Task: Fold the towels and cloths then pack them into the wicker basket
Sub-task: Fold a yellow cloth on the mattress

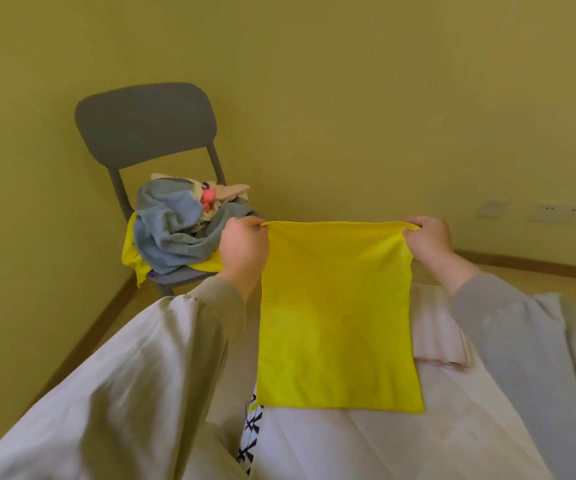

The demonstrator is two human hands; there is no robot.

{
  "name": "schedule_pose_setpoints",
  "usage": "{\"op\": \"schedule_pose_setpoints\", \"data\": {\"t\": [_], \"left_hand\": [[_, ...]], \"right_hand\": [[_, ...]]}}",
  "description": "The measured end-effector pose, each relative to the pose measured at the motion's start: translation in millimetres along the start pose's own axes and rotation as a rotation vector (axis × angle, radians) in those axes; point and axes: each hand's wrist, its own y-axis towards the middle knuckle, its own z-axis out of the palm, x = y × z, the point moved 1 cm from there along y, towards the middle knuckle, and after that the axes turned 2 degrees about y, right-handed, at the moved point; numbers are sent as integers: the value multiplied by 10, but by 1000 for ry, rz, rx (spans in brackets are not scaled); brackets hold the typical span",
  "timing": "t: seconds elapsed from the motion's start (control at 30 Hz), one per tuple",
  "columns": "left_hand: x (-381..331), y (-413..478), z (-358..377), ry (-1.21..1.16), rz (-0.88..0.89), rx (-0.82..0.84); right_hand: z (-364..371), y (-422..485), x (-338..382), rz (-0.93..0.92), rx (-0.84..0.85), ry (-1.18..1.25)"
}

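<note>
A bright yellow cloth (336,317) hangs flat in front of me, stretched between both hands. My left hand (243,249) pinches its top left corner and my right hand (430,240) pinches its top right corner. The cloth's lower edge hangs just above a white bed surface (366,445). A folded pale pink towel (435,336) lies on the bed behind the cloth, partly hidden by it. A heap of unfolded cloths (175,226), mostly blue-grey with yellow, cream and pink pieces, sits on a chair seat at the left. No wicker basket is in view.
The grey plastic chair (144,123) stands in the room's corner against yellow walls. Wall sockets (556,213) sit low at the right. A wooden skirting board (529,263) runs along the floor. A black-and-white patterned edge (251,431) shows on the bed.
</note>
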Motion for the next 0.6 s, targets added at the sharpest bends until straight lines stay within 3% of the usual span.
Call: {"op": "schedule_pose_setpoints", "data": {"t": [0.1,0.23,0.47,0.6], "left_hand": [[149,25,158,-65,-149,153],[333,15,412,-424,-518,335],[226,72,338,-869,-553,287],[441,-94,303,-691,-577,275]], "right_hand": [[199,57,-156,29,62,-160],[444,33,-369,32,206,-239],[312,8,-251,-96,61,-7],[245,-274,-386,-154,162,-33]]}}
